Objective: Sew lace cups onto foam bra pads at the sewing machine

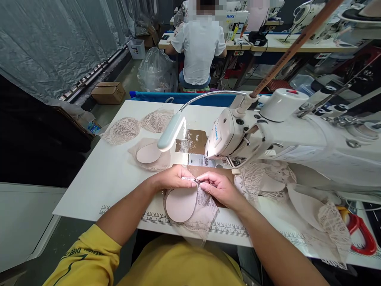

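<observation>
My left hand (174, 178) and my right hand (218, 186) meet at the top edge of a beige bra cup (181, 204) backed with pale lace (205, 216). Both hands pinch that edge, fingers closed on the fabric, just in front of the white sewing machine (238, 137) and its needle plate (198, 160). The cup lies on the white table (113, 178) over the printed ruler strip (154, 218) at the near edge.
More lace cups (123, 130) and a padded cup (149, 154) lie at the back left. A pile of lace pieces (268, 178) sits under the machine arm at right, with red scissors (361, 234) beyond. A gooseneck lamp (171, 133) hangs over the middle. A person in white sits ahead.
</observation>
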A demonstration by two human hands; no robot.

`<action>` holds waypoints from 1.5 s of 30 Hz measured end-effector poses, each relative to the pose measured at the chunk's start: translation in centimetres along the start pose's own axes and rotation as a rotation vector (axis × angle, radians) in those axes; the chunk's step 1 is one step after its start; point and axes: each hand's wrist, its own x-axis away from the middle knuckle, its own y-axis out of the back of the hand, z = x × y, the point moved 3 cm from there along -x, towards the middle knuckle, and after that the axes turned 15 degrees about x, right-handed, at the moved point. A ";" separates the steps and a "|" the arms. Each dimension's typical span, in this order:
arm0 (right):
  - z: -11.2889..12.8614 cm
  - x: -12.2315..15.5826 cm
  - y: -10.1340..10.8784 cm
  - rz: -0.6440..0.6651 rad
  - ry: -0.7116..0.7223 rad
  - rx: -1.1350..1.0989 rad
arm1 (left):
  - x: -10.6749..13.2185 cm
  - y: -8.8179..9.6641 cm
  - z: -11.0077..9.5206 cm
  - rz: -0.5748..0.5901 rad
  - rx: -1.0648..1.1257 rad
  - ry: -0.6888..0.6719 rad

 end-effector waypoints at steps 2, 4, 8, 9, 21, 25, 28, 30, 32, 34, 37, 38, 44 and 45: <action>-0.1 0.0 -0.1 -0.017 -0.001 -0.012 | 0.0 0.0 -0.1 0.001 -0.002 -0.003; -0.3 0.0 -0.1 -0.024 -0.006 -0.017 | 0.0 0.0 -0.1 0.001 -0.004 -0.006; -0.7 0.2 0.2 0.001 -0.003 -0.004 | 0.0 0.0 0.1 -0.011 -0.006 -0.002; -0.7 0.2 0.2 0.013 0.003 0.007 | 0.0 0.1 0.1 -0.013 -0.010 -0.003; 0.0 -0.3 -0.3 -0.011 0.023 0.096 | -0.3 0.0 0.2 0.000 -0.098 -0.027; -0.7 -0.2 -0.1 -0.032 -0.012 0.048 | -0.2 -0.1 0.2 -0.014 -0.052 -0.001; -1.0 -0.2 -0.2 -0.046 -0.040 -0.017 | -0.3 -0.1 0.3 -0.014 -0.031 -0.006; -0.8 -0.4 -0.4 -0.027 -0.052 -0.066 | -0.4 -0.2 0.3 -0.002 -0.019 -0.037; -0.5 -0.5 -0.7 0.014 -0.063 -0.065 | -0.5 -0.3 0.2 0.017 -0.007 -0.074; -0.3 -0.4 -0.7 0.026 -0.074 -0.008 | -0.5 -0.2 0.2 0.013 -0.007 -0.079; -0.4 -0.2 -0.2 0.000 -0.084 0.070 | -0.3 0.2 0.3 -0.015 -0.033 -0.042; -0.6 -0.1 -0.1 0.000 -0.093 0.084 | -0.2 0.3 0.3 -0.018 -0.044 -0.032; -0.7 -0.1 -0.2 0.001 -0.093 0.071 | -0.3 0.3 0.2 -0.032 -0.089 -0.042; -0.7 -0.1 -0.3 0.001 -0.091 0.081 | -0.4 0.2 0.2 -0.034 -0.096 -0.046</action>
